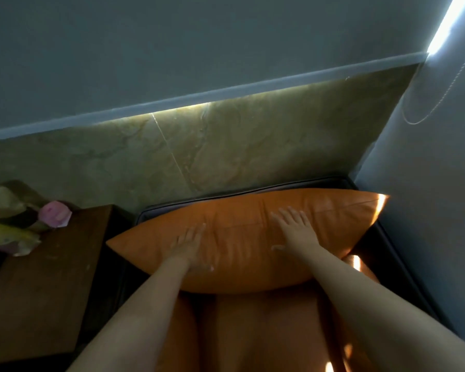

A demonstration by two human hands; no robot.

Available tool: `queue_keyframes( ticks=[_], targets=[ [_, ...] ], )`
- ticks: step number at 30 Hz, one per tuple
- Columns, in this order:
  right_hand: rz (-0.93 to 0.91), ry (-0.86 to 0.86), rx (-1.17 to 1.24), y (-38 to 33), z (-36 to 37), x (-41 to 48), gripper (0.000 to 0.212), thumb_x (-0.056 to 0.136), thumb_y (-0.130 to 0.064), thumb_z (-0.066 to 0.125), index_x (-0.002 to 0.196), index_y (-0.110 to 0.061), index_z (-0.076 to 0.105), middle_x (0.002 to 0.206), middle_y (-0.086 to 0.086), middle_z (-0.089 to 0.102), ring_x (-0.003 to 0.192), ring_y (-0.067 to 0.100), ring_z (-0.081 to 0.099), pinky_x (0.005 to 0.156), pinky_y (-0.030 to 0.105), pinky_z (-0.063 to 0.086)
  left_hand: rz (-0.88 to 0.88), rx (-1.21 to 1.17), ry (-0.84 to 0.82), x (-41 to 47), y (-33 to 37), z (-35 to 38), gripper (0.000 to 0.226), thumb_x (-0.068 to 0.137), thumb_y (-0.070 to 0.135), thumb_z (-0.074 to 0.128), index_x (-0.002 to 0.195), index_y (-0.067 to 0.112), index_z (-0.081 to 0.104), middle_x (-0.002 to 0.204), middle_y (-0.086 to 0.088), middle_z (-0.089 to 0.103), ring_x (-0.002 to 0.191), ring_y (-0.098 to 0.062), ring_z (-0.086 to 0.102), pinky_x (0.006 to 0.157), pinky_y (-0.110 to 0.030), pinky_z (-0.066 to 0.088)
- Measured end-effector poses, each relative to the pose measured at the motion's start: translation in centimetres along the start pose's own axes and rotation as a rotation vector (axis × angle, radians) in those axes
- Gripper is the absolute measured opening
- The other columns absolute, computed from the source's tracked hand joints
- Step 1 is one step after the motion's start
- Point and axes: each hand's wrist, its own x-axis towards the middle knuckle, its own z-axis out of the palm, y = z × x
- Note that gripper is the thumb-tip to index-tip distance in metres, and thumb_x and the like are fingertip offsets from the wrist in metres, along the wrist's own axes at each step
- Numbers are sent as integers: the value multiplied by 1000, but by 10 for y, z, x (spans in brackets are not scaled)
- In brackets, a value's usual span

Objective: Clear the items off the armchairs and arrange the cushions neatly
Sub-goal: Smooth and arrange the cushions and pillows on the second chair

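Left hand (189, 244) and right hand (293, 226), both flat and unclenched, press orange leather cushion (239, 242) against armchair (253, 318) back; seat looks cleared, arranging nearly done.

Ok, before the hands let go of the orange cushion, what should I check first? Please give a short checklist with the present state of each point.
1. Both hands flat on the cushion: ok. Left hand and right hand lie open on its front.
2. Cushion stands against the back of the armchair: ok, upright on its long edge.
3. Cushion centred: not ok, its left corner pokes past the chair's edge toward the side table.
4. Seat free of loose items: ok for the visible part; arms hide some.
5. Items on the side table clear of the cushion: ok, apart.
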Motion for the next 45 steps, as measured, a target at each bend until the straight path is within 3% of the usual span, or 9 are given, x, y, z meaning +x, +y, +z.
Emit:
queue_keyframes(
  ticks=[4, 12, 17, 20, 29, 34, 38, 41, 45],
  targets=[
    [-15, 25, -27, -17, 11, 18, 99, 81, -63, 57, 153, -25, 0, 161, 1, -4, 147, 22, -11, 118, 44, -8, 77, 56, 76, 20, 12, 11, 119, 75, 56, 70, 150, 27, -17, 158, 1, -24, 145, -22, -19, 119, -42, 0],
    [-2, 146, -27, 28, 48, 56, 90, 84, -75, 33, 153, -22, 10, 161, -2, 9, 147, 13, -1, 116, 38, -12, 195, 93, 424, 89, 23, 45, 89, 85, 73, 34, 152, 28, -2, 161, 2, -6, 147, -15, -11, 119, -39, -6],
    [-72, 452, -41, 39, 90, 69, 70, 87, -63, 32, 135, -16, 52, 140, 5, 52, 134, 22, 42, 114, 41, 10, 235, 117, 788, 116, 18, 84, 60, 94, 56, 28, 143, 24, 42, 147, -2, 43, 139, -21, 35, 115, -41, 15],
    [-61, 517, -98, 32, 98, 68, 58, 91, -51, 35, 126, -12, 60, 127, 9, 62, 122, 27, 54, 110, 44, 20, 221, 162, 909, 122, 27, 91, 45, 97, 39, 34, 129, 19, 59, 132, -7, 60, 125, -26, 52, 107, -45, 26],
    [-170, 645, -41, 32, 73, 54, 41, 93, -36, 42, 99, -10, 74, 94, 6, 73, 89, 27, 65, 101, 46, 31, 265, 147, 983, 99, 25, 68, 40, 99, 34, 38, 107, 16, 72, 104, 1, 73, 93, -24, 64, 88, -41, 38],
    [-93, 757, 90, 31, 27, 68, 38, 93, -37, 46, 85, -14, 74, 77, 2, 68, 80, 24, 59, 98, 47, 32, 267, 31, 1057, 102, 31, 18, 34, 99, 33, 41, 103, 18, 71, 88, -3, 72, 87, -26, 62, 86, -45, 40],
    [46, 545, 111, 33, 34, 101, 43, 94, -43, 39, 101, -18, 73, 92, 3, 70, 95, 27, 57, 102, 45, 28, 258, -40, 856, 135, 36, 3, 40, 97, 39, 34, 111, 23, 68, 103, -2, 71, 100, -24, 57, 89, -41, 34],
    [18, 360, 17, 30, 72, 115, 55, 93, -48, 29, 117, -19, 68, 115, 3, 68, 114, 26, 55, 110, 45, 18, 238, -62, 695, 160, 25, 40, 46, 100, 40, 26, 130, 25, 56, 135, 4, 56, 128, -17, 43, 107, -40, 24],
    [-22, 406, -31, 32, 91, 134, 53, 97, -48, 26, 134, -22, 53, 137, -1, 54, 133, 20, 41, 114, 49, 11, 211, -14, 724, 183, 19, 54, 55, 98, 43, 14, 144, 26, 38, 152, 8, 35, 143, -10, 24, 117, -40, 10]
  ],
)
